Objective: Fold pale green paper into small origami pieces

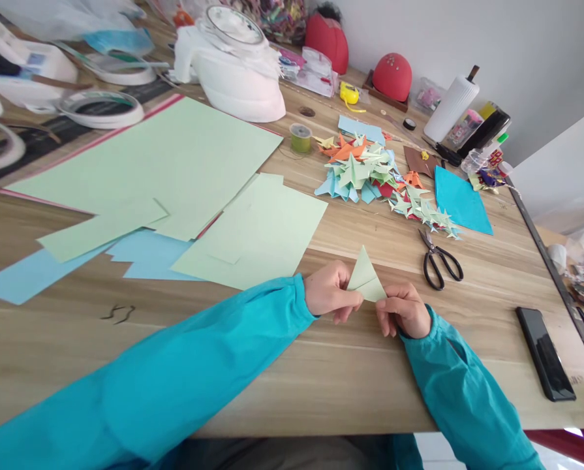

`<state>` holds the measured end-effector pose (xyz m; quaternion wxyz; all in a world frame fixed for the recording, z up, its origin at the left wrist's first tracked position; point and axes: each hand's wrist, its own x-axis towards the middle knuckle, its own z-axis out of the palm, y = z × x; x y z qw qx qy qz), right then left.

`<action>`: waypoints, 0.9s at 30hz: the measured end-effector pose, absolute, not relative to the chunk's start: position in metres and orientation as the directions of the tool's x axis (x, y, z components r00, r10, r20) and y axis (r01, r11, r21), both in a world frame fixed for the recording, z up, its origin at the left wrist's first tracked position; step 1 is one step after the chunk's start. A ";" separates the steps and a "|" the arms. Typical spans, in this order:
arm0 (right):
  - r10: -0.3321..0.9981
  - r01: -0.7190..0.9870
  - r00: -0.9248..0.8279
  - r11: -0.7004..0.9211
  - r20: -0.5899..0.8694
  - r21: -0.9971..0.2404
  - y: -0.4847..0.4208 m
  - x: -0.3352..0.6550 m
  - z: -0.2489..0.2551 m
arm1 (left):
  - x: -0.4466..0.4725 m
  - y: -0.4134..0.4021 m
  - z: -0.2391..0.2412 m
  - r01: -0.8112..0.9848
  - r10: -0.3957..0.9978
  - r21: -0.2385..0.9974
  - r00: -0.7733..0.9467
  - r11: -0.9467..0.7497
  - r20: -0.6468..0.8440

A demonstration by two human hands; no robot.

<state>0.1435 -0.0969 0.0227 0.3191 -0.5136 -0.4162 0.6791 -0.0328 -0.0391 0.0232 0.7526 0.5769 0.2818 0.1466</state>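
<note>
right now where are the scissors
Head view: the scissors lie on the table right of the right hand, just below the pile of folded paper shapes.

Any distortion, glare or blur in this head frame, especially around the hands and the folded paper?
Head view: wide-angle distortion curves the table and stretches the left sleeve; light is soft and even, shadows faint; left hand, right hand and the folded green paper they pinch are sharp; the white appliance is nearly blown out.
</note>
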 end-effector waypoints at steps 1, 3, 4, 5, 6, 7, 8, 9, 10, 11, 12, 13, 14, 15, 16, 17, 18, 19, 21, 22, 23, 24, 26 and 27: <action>0.863 -0.012 -0.266 -0.448 -0.429 -0.894 -0.097 0.144 0.022 | -0.033 -0.038 0.023 0.100 0.546 0.948 0.797 0.303 -0.259; 0.872 -0.031 -0.254 -0.439 -0.418 -0.898 -0.097 0.145 0.021 | -0.033 -0.037 0.023 0.089 0.547 0.940 0.794 0.330 -0.267; 0.878 -0.044 -0.246 -0.434 -0.411 -0.900 -0.096 0.145 0.020 | -0.033 -0.036 0.022 0.084 0.545 0.936 0.793 0.342 -0.271; 0.882 -0.056 -0.240 -0.429 -0.404 -0.902 -0.096 0.146 0.020 | -0.033 -0.035 0.022 0.082 0.541 0.932 0.795 0.352 -0.275; 0.886 -0.065 -0.237 -0.424 -0.399 -0.903 -0.096 0.146 0.020 | -0.032 -0.034 0.021 0.082 0.536 0.929 0.797 0.360 -0.278; 0.889 -0.075 -0.235 -0.420 -0.393 -0.904 -0.095 0.146 0.020 | -0.033 -0.033 0.021 0.079 0.532 0.926 0.799 0.368 -0.280; 0.891 -0.088 -0.235 -0.417 -0.388 -0.905 -0.095 0.146 0.021 | -0.033 -0.033 0.021 0.074 0.531 0.923 0.799 0.377 -0.281; 0.894 -0.103 -0.233 -0.414 -0.383 -0.904 -0.094 0.146 0.021 | -0.033 -0.033 0.021 0.065 0.534 0.920 0.798 0.386 -0.280; 0.897 -0.121 -0.229 -0.411 -0.378 -0.904 -0.094 0.147 0.022 | -0.034 -0.033 0.022 0.055 0.539 0.918 0.795 0.392 -0.278; 0.900 -0.138 -0.226 -0.409 -0.373 -0.902 -0.094 0.147 0.022 | -0.035 -0.033 0.022 0.046 0.545 0.917 0.792 0.397 -0.276; 0.902 -0.152 -0.225 -0.407 -0.369 -0.901 -0.094 0.147 0.022 | -0.035 -0.033 0.022 0.039 0.549 0.916 0.791 0.398 -0.272; 0.902 -0.160 -0.226 -0.407 -0.368 -0.899 -0.094 0.148 0.022 | -0.035 -0.033 0.022 0.036 0.548 0.917 0.792 0.396 -0.268; 0.901 -0.164 -0.230 -0.408 -0.368 -0.898 -0.094 0.148 0.022 | -0.035 -0.033 0.022 0.036 0.545 0.919 0.796 0.393 -0.264; 0.901 -0.166 -0.233 -0.407 -0.366 -0.898 -0.094 0.148 0.022 | -0.035 -0.032 0.021 0.037 0.538 0.919 0.801 0.393 -0.263; 0.901 -0.169 -0.237 -0.406 -0.363 -0.898 -0.094 0.149 0.022 | -0.034 -0.031 0.020 0.039 0.528 0.917 0.808 0.396 -0.262; 0.902 -0.173 -0.239 -0.405 -0.361 -0.898 -0.094 0.149 0.021 | -0.034 -0.030 0.019 0.042 0.515 0.915 0.816 0.401 -0.262; 0.903 -0.179 -0.238 -0.402 -0.357 -0.898 -0.094 0.149 0.021 | -0.033 -0.030 0.018 0.042 0.503 0.913 0.824 0.407 -0.262; 0.905 -0.185 -0.236 -0.400 -0.355 -0.898 -0.094 0.149 0.021 | -0.032 -0.029 0.018 0.036 0.493 0.908 0.830 0.416 -0.259; 0.908 -0.196 -0.228 -0.397 -0.352 -0.896 -0.094 0.149 0.021 | -0.031 -0.029 0.017 -0.001 0.490 0.897 0.838 0.443 -0.241; 0.909 -0.201 -0.223 -0.396 -0.352 -0.896 -0.094 0.149 0.021 | -0.031 -0.029 0.017 -0.027 0.496 0.890 0.837 0.456 -0.229; 0.910 -0.206 -0.219 -0.396 -0.353 -0.895 -0.094 0.149 0.021 | -0.030 -0.029 0.017 -0.049 0.502 0.883 0.837 0.466 -0.219; 0.910 -0.210 -0.216 -0.397 -0.353 -0.894 -0.094 0.148 0.021 | -0.030 -0.030 0.017 -0.064 0.505 0.878 0.837 0.474 -0.212; 0.910 -0.217 -0.216 -0.399 -0.355 -0.891 -0.094 0.148 0.021 | -0.030 -0.031 0.017 -0.067 0.499 0.875 0.841 0.480 -0.210; 0.909 -0.221 -0.219 -0.400 -0.355 -0.889 -0.094 0.148 0.021 | -0.030 -0.031 0.017 -0.062 0.491 0.874 0.845 0.482 -0.211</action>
